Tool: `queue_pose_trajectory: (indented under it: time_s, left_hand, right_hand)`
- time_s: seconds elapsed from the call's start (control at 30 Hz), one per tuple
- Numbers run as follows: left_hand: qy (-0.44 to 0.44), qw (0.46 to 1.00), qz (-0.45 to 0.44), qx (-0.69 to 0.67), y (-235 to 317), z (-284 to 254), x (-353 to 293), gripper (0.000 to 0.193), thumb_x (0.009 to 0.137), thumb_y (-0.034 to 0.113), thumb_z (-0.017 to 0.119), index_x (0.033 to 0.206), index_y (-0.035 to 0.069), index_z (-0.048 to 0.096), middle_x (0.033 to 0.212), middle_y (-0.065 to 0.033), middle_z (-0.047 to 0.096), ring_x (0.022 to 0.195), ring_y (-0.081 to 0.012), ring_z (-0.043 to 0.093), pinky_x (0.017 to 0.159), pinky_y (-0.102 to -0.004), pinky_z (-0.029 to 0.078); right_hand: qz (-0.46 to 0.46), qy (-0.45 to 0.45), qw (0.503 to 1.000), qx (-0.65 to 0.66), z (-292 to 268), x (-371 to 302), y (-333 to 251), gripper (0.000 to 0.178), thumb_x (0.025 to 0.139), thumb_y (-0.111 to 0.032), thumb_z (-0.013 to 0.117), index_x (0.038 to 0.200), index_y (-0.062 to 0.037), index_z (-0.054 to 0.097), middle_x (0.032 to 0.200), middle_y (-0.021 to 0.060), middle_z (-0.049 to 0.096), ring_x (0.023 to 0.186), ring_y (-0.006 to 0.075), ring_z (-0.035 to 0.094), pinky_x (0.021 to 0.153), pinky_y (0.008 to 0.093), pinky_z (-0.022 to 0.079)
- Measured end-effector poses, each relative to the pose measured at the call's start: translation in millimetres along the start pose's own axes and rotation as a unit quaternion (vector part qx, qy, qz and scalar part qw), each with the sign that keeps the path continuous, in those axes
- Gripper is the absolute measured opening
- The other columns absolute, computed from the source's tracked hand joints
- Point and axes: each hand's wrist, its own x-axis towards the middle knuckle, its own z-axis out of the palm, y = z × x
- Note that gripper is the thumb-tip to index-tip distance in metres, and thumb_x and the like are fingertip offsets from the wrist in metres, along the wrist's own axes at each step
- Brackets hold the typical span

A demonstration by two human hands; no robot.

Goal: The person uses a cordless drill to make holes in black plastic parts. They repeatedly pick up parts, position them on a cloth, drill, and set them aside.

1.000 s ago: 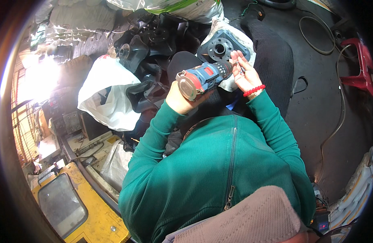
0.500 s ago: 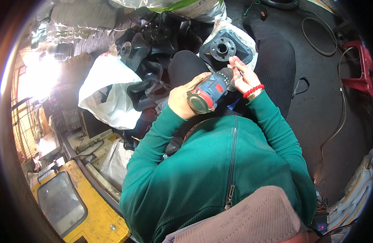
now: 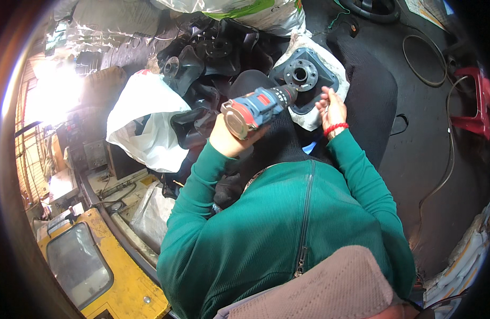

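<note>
Drill [image 3: 258, 106] sat clenched in my left hand [image 3: 229, 139], bit aimed at the flanged part [image 3: 304, 80], my half-open right hand [image 3: 330, 106] beside it; seating the bit came next, I judged.

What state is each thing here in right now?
Drill: gripped in left hand, nose toward the plate.
Plate: lying flat on white wrapping, hub up.
Right hand: at the plate's edge, fingers curled.
White bag: crumpled, lying open.
</note>
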Motion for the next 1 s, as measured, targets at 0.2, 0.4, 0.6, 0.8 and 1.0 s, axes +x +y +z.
queue_pose_trajectory:
  time_s: [0.2, 0.4, 0.6, 0.8, 1.0]
  left_hand:
    - [-0.020, 0.996, -0.070, -0.046, -16, -10, 31, 0.040, 0.070, 0.021, 0.078, 0.104, 0.008, 0.063, 0.100, -0.0095, 0.065, 0.092, -0.0291, 0.063, 0.082, -0.0381, 0.049]
    - [-0.051, 0.995, -0.075, -0.031, -32, -2, 51, 0.040, 0.071, 0.021, 0.078, 0.105, 0.007, 0.062, 0.099, -0.0094, 0.065, 0.093, -0.0281, 0.063, 0.081, -0.0379, 0.050]
    - [-0.077, 0.988, -0.117, -0.059, -32, 0, 65, 0.049, 0.071, 0.024, 0.080, 0.111, 0.005, 0.059, 0.106, -0.0125, 0.064, 0.097, -0.0277, 0.063, 0.086, -0.0367, 0.050]
    - [-0.095, 0.979, -0.174, -0.039, -24, -5, 76, 0.053, 0.070, 0.024, 0.081, 0.113, 0.003, 0.059, 0.107, -0.0124, 0.065, 0.097, -0.0259, 0.065, 0.087, -0.0353, 0.050]
    - [-0.094, 0.978, -0.177, -0.063, -27, -5, 79, 0.052, 0.070, 0.023, 0.081, 0.113, 0.003, 0.059, 0.107, -0.0121, 0.066, 0.097, -0.0255, 0.065, 0.087, -0.0340, 0.050]
  right_hand:
    - [-0.275, 0.090, 0.860, -0.421, 54, 61, -25, 0.043, 0.088, -0.045, 0.060, 0.084, -0.0037, 0.068, 0.085, 0.0142, 0.068, 0.077, 0.0261, 0.064, 0.072, 0.0357, 0.047]
    - [-0.368, 0.098, 0.819, -0.429, 69, 68, -6, 0.038, 0.081, -0.039, 0.070, 0.067, -0.0042, 0.064, 0.065, 0.0111, 0.061, 0.061, 0.0286, 0.059, 0.059, 0.0380, 0.045]
    - [-0.395, 0.128, 0.808, -0.419, 68, 69, 6, 0.038, 0.084, -0.036, 0.068, 0.064, -0.0040, 0.061, 0.060, 0.0090, 0.056, 0.054, 0.0260, 0.055, 0.053, 0.0377, 0.042]
    - [-0.418, 0.127, 0.808, -0.397, 67, 68, 11, 0.033, 0.087, -0.028, 0.064, 0.065, -0.0036, 0.060, 0.062, 0.0104, 0.055, 0.056, 0.0275, 0.055, 0.055, 0.0390, 0.042]
    - [-0.412, 0.125, 0.814, -0.390, 66, 66, 12, 0.033, 0.087, -0.028, 0.063, 0.065, -0.0034, 0.060, 0.061, 0.0107, 0.055, 0.057, 0.0281, 0.055, 0.055, 0.0390, 0.042]
